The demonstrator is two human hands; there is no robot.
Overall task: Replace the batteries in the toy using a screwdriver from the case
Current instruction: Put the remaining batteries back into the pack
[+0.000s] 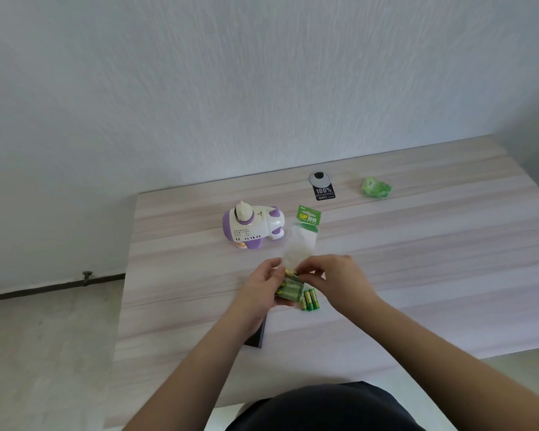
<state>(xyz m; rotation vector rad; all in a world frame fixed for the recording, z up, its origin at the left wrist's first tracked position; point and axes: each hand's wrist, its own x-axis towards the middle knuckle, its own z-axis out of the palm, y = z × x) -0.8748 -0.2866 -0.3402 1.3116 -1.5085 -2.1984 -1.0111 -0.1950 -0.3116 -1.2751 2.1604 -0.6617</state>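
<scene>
- Centre frame: left hand [263, 283] cradling battery pack [290, 289], right hand [333, 279] pinching its wrapper; three loose batteries [309, 300] beside.
- Toy [252, 227] lying upper centre on worktop [417, 259], apparently unopened.
- Unpacking step, seemingly; next, fetching the screwdriver.

The single head-worn wide-angle camera looks forward and steeply down from above the person's torso, close over both hands, across the table [417, 244] toward the wall [262, 73].
</scene>
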